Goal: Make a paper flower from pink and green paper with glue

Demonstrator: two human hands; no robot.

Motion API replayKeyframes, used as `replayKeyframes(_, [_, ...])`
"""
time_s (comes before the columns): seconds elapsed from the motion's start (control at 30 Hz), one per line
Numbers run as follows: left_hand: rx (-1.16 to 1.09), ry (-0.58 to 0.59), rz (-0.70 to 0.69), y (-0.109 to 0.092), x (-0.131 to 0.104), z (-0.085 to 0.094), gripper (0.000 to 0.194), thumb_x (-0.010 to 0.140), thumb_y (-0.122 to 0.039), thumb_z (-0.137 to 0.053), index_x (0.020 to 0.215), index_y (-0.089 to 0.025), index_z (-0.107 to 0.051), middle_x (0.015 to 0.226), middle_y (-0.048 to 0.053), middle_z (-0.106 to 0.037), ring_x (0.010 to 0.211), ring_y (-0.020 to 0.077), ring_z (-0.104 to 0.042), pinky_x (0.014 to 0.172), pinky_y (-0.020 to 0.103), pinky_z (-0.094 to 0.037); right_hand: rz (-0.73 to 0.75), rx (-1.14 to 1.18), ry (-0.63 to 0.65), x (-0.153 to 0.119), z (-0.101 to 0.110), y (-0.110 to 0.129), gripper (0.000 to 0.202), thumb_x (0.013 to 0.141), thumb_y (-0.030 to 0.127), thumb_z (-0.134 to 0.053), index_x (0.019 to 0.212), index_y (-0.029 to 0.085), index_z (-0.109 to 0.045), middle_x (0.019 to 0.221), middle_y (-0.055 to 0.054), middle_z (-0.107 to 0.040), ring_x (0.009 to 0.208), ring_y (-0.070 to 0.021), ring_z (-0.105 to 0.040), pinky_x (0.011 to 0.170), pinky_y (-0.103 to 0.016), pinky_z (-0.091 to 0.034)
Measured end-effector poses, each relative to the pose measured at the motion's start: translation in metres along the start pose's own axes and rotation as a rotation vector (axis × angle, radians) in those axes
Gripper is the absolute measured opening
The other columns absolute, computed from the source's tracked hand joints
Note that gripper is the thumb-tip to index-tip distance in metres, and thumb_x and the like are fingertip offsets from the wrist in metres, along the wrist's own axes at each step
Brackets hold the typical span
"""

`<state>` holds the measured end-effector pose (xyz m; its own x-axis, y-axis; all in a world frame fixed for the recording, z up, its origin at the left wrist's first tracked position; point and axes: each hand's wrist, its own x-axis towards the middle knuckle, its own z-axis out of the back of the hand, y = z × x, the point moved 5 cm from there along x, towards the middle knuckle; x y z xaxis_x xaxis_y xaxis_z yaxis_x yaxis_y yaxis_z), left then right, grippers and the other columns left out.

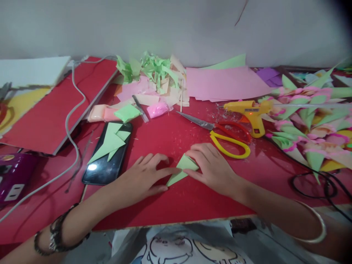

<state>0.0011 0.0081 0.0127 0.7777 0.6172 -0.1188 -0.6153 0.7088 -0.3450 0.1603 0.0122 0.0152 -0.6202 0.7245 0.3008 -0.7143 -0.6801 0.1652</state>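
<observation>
A small piece of folded light green paper (pixel 177 177) lies low over the red tabletop, one end narrowing to a point. My right hand (pixel 210 165) pinches its wider, folded end between thumb and fingers. From the other side, my left hand (pixel 145 174) has its fingers apart, and one fingertip presses on the paper near the middle. To the left, several folded green paper pieces (pixel 111 141) rest on a black phone (pixel 103 172). Scissors (pixel 213 126) with one red and one yellow handle lie beyond my right hand, blades partly apart.
A yellow glue gun (pixel 251 113) with a black cord (pixel 313 183) lies at the right, beside paper flowers (pixel 305 117). Pink sheets (pixel 222 82), green scraps (pixel 158 68) and small clay packets (pixel 128 112) line the back. A white cable (pixel 73 137) crosses the left, near a purple box (pixel 16 176).
</observation>
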Motion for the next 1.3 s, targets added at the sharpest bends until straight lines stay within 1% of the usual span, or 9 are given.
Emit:
replayKeyframes(0.1, [0.035,0.010,0.006,0.001,0.001,0.000,0.047,0.084,-0.034,-0.047,0.129,-0.037,-0.033,0.129,0.003,-0.035,0.107,0.0233,-0.038,0.087,0.037,-0.036,0.274,-0.057,-0.027,-0.009,0.002,0.019,0.020,0.083,0.018,-0.047,0.101,0.022,-0.055,0.097,-0.006,-0.053,0.090,-0.0203,-0.044,0.083,-0.035,-0.034])
replayKeyframes(0.2, [0.071,0.029,0.010,0.004,0.003,-0.001,0.051,0.083,-0.038,-0.048,0.130,-0.039,-0.029,0.139,-0.001,-0.026,0.113,0.0256,-0.033,0.089,0.040,-0.034,0.371,-0.014,0.046,-0.014,-0.001,0.032,0.026,0.085,0.018,-0.045,0.108,0.027,-0.054,0.094,-0.004,-0.054,0.087,-0.0183,-0.044,0.085,-0.035,-0.034])
replayKeyframes(0.33, [0.083,0.044,0.022,0.005,0.003,-0.003,0.054,0.083,-0.040,-0.048,0.132,-0.039,-0.025,0.142,-0.003,-0.022,0.116,0.0265,-0.030,0.091,0.043,-0.033,0.326,0.002,0.125,-0.012,-0.003,0.038,0.028,0.086,0.022,-0.042,0.111,0.025,-0.054,0.096,-0.005,-0.055,0.088,-0.0191,-0.045,0.084,-0.036,-0.036])
replayKeyframes(0.43, [0.074,0.063,0.039,0.005,0.003,-0.003,0.057,0.083,-0.040,-0.047,0.133,-0.038,-0.021,0.142,-0.004,-0.021,0.116,0.0260,-0.030,0.091,0.043,-0.033,0.315,-0.004,0.118,-0.013,0.000,0.035,0.028,0.085,0.023,-0.043,0.110,0.025,-0.056,0.096,-0.006,-0.055,0.090,-0.0196,-0.044,0.087,-0.037,-0.035])
replayKeyframes(0.57, [0.057,0.085,0.061,0.004,0.003,-0.001,0.058,0.084,-0.041,-0.045,0.135,-0.036,-0.017,0.143,-0.003,-0.021,0.116,0.0257,-0.029,0.093,0.042,-0.032,0.244,0.002,0.105,-0.020,0.006,0.019,0.029,0.083,0.025,-0.046,0.109,0.029,-0.058,0.101,-0.007,-0.054,0.096,-0.0216,-0.042,0.086,-0.040,-0.038])
replayKeyframes(0.77, [0.036,0.097,0.072,0.004,0.004,0.000,0.059,0.085,-0.041,-0.044,0.135,-0.036,-0.014,0.142,-0.002,-0.021,0.117,0.0257,-0.029,0.094,0.043,-0.031,0.122,0.005,0.132,-0.036,0.012,-0.003,0.030,0.083,0.026,-0.047,0.111,0.027,-0.058,0.113,-0.009,-0.050,0.103,-0.0242,-0.040,0.087,-0.042,-0.040])
replayKeyframes(0.97, [0.010,0.102,0.041,0.006,0.004,0.002,0.059,0.084,-0.039,-0.044,0.135,-0.036,-0.015,0.143,-0.001,-0.020,0.118,0.0269,-0.027,0.095,0.045,-0.030,0.042,0.036,0.124,-0.040,0.013,-0.008,0.029,0.082,0.024,-0.047,0.108,0.027,-0.060,0.109,-0.010,-0.053,0.104,-0.0232,-0.045,0.085,-0.041,-0.042])
replayKeyframes(1.17, [-0.017,0.123,0.033,0.007,0.004,0.006,0.062,0.082,-0.035,-0.047,0.136,-0.035,-0.015,0.142,0.000,-0.021,0.121,0.0268,-0.026,0.097,0.045,-0.028,0.000,0.017,0.067,-0.045,0.018,-0.012,0.026,0.082,0.020,-0.045,0.101,0.020,-0.063,0.103,-0.011,-0.059,0.098,-0.0227,-0.051,0.081,-0.040,-0.046])
replayKeyframes(1.3, [-0.019,0.099,0.024,0.006,0.005,0.008,0.065,0.081,-0.034,-0.049,0.136,-0.034,-0.015,0.142,0.001,-0.022,0.120,0.0264,-0.027,0.097,0.044,-0.029,-0.136,0.074,0.028,-0.045,0.022,-0.024,0.020,0.082,0.020,-0.044,0.090,0.016,-0.062,0.098,-0.011,-0.059,0.092,-0.0222,-0.055,0.078,-0.040,-0.047])
